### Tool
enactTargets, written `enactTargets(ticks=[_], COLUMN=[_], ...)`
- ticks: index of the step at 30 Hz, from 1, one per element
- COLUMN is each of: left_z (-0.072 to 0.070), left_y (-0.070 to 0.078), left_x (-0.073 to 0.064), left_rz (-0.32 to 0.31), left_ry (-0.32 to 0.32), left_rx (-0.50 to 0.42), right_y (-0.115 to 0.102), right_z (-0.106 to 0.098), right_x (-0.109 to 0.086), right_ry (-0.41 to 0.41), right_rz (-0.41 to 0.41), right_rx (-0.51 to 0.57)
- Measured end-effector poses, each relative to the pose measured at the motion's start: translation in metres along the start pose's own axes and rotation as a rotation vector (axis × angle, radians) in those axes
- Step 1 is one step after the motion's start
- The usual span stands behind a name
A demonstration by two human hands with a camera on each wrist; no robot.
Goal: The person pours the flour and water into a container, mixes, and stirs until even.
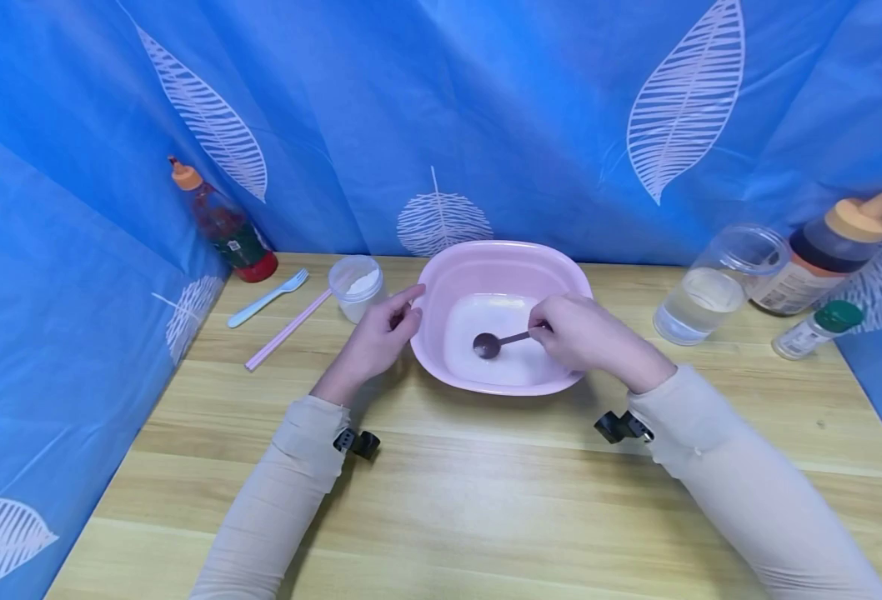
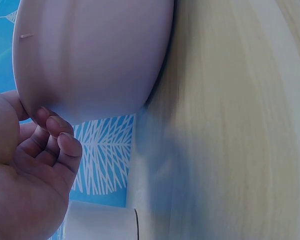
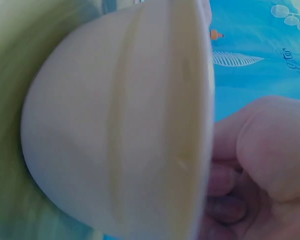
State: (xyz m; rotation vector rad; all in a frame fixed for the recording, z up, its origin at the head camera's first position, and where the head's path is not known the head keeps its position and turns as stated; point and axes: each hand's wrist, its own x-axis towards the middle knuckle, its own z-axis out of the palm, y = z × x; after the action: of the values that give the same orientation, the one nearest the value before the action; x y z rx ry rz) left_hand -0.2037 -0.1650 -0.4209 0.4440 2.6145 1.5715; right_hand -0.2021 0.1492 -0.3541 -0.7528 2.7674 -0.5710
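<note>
A pink plastic basin [image 1: 435,333] stands on the table with something white over its bottom; whether that is powder or liquid I cannot tell. My left hand [image 1: 372,340] pinches the basin's left rim, thumb on top and curled fingers beneath, as the left wrist view shows. Over the basin's right side, my right hand [image 1: 591,333] grips the handle of a dark brown measuring spoon [image 1: 487,346]. The spoon's bowl is low inside the basin, at the white contents. In the right wrist view the basin's outer wall [image 3: 85,110] hides the spoon.
Left of the basin are a jar of white powder [image 1: 358,292], pink chopsticks [image 1: 288,332], a light blue fork [image 1: 267,298] and a red sauce bottle [image 1: 231,229]. To the right stand a clear cup of liquid [image 1: 692,304], a dark sauce bottle [image 1: 809,267] and a green-capped shaker [image 1: 816,331].
</note>
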Motion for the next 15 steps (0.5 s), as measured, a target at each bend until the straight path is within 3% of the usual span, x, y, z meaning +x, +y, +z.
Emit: enactTargets(ticks=[6, 15], left_z=[0.0, 0.0], left_y=[0.001, -0.002], left_x=[-0.001, 0.001], left_rz=[0.0, 0.002], left_ry=[0.009, 0.004], left_rx=[-0.006, -0.019], right_y=[0.007, -0.002], right_z=[-0.014, 0.003], right_x=[-0.003, 0.003], right_ry=[0.005, -0.037], right_rz=[0.081, -0.129], right_rx=[-0.036, 0.016])
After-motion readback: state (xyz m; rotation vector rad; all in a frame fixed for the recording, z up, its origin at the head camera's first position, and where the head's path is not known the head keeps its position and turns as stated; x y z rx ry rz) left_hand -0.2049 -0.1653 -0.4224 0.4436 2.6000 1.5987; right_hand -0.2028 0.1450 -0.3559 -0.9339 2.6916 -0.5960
